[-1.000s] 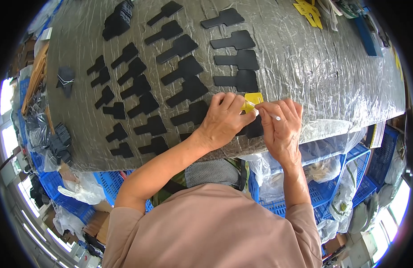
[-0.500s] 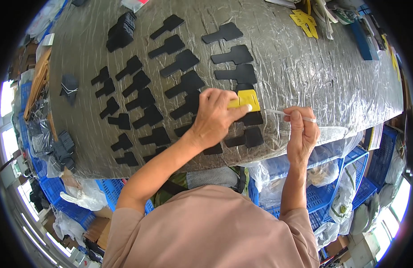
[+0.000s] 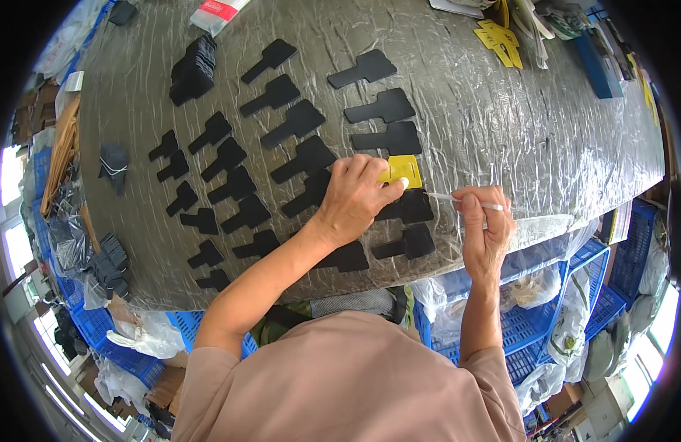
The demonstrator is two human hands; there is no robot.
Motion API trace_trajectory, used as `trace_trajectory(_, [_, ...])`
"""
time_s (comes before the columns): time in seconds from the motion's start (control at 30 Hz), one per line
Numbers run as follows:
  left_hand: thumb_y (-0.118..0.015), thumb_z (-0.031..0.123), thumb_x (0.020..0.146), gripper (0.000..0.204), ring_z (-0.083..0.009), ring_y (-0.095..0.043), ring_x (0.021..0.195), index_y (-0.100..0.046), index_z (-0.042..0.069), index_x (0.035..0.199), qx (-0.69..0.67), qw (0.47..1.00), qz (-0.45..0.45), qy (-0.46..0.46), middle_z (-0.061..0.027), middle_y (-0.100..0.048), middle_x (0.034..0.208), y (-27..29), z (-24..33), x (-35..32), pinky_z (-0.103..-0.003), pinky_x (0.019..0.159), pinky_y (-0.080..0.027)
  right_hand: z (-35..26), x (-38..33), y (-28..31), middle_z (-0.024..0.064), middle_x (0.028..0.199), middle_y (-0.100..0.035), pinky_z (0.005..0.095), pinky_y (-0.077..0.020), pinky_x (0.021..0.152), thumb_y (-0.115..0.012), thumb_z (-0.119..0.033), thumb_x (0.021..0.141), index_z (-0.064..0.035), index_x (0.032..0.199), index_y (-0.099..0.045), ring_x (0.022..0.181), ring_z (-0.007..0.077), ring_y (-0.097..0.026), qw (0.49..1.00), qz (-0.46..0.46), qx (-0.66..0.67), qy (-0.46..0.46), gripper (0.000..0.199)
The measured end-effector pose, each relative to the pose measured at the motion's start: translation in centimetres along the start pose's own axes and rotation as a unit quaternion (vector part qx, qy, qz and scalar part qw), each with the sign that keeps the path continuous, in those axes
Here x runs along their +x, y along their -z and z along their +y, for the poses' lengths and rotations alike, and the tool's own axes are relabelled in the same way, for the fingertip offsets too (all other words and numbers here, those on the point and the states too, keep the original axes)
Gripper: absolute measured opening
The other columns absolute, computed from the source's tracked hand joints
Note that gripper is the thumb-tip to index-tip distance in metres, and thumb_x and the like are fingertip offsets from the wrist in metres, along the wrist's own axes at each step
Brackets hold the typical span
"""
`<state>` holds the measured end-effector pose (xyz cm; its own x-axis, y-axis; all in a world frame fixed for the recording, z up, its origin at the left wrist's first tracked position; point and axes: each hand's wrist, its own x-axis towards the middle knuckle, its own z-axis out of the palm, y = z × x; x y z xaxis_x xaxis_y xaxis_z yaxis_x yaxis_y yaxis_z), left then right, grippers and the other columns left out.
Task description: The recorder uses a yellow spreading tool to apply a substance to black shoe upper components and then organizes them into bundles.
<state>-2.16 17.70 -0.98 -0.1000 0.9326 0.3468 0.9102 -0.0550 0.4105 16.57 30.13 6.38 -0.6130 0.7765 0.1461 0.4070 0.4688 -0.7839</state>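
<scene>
While my left hand (image 3: pixel 353 199) presses its fingers closed on the yellow tag (image 3: pixel 405 169) on the counter (image 3: pixel 503 125), my right hand (image 3: pixel 484 221), pinched on a thin white stick (image 3: pixel 458 200), sits just right of it, stick lying crosswise toward the tag.

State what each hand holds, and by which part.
Left hand presses the yellow piece at its lower left corner. Right hand pinches a thin white strip at its right end.

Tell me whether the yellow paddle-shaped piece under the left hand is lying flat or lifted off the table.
Flat. The yellow paddle-shaped piece lies on the plastic-wrapped table, with the left hand pressing its edge.
</scene>
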Motion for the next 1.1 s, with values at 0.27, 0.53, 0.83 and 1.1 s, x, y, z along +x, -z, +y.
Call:
trace_trajectory(0.27, [-0.069, 0.005, 0.082, 0.035, -0.0242, -0.055, 0.103, -0.068, 0.022, 0.113, 0.006, 1.0, -0.004, -0.001, -0.0026, -0.055, 0.11, 0.0, 0.0, -0.1, -0.041, 0.083, -0.04, -0.3, 1.0, -0.9, 0.0027, 0.084, -0.065, 0.0356, -0.0391, 0.085, -0.064, -0.01, 0.096, -0.009, 0.099, -0.071, 0.078, 0.0216, -0.057, 0.996, -0.021, -0.066, 0.059, 0.008])
trace_trajectory(0.53, [-0.069, 0.005, 0.082, 0.035, -0.0243, -0.055, 0.103, -0.067, 0.022, 0.113, 0.009, 1.0, -0.01, -0.002, -0.0028, -0.055, 0.11, 0.0, 0.0, -0.1, -0.041, 0.083, -0.04, 0.4, 1.9, -2.6, 0.002, 0.087, -0.066, 0.037, -0.0394, 0.084, -0.066, -0.007, 0.092, -0.0101, 0.1, -0.07, 0.078, 0.022, -0.058, 0.985, -0.019, -0.119, 0.126, 0.009])
trace_trajectory(0.83, [-0.068, 0.006, 0.083, 0.033, -0.0236, -0.055, 0.104, -0.067, 0.022, 0.112, 0.027, 1.0, -0.015, 0.001, -0.0022, -0.055, 0.109, 0.0, 0.0, 0.0, -0.04, 0.085, -0.04, -0.1, 1.9, -1.9, 0.0015, 0.087, -0.066, 0.0375, -0.04, 0.082, -0.068, -0.006, 0.09, -0.0095, 0.098, -0.069, 0.079, 0.0229, -0.058, 0.977, -0.045, -0.142, 0.152, 0.009])
trace_trajectory(1.1, [-0.069, 0.009, 0.082, 0.026, -0.0211, -0.055, 0.104, -0.066, 0.02, 0.106, 0.037, 0.999, -0.008, 0.007, 0.0002, -0.055, 0.107, 0.1, 0.3, 0.0, -0.039, 0.086, -0.04, -0.6, 3.0, -4.0, 0.0012, 0.088, -0.068, 0.0369, -0.04, 0.081, -0.068, -0.006, 0.09, -0.0094, 0.096, -0.068, 0.077, 0.0218, -0.06, 0.974, -0.06, -0.1, 0.193, 0.007])
